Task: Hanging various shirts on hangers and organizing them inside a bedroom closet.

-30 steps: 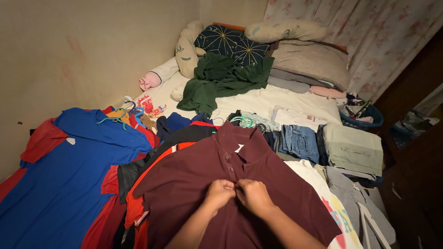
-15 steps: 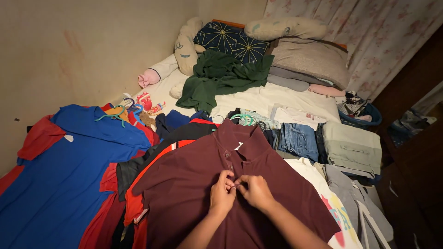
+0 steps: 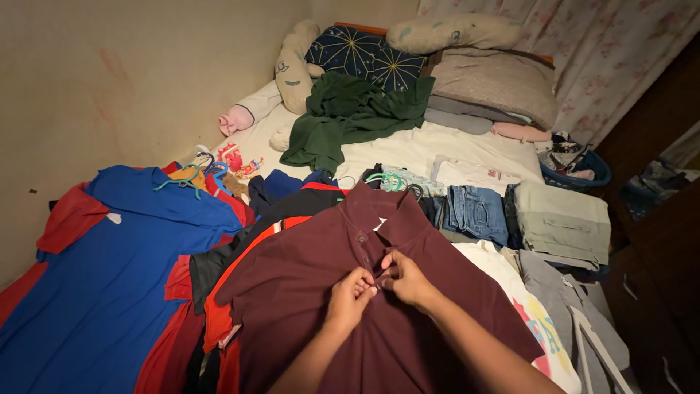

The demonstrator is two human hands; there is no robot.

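head view: left hand (image 3: 348, 295) and right hand (image 3: 405, 279) pinched shut on maroon cotton polo shirt (image 3: 306, 292) placket. soft, light, limp; best gripped beside buttons.

Both arms reach to 12. Left hand (image 3: 350, 294) & right hand (image 3: 403, 277) touch, fingers pinched tight together.

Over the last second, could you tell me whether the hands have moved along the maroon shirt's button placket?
Yes. Both the left hand and right hand have crept up the placket of the maroon polo shirt, closer to its collar.
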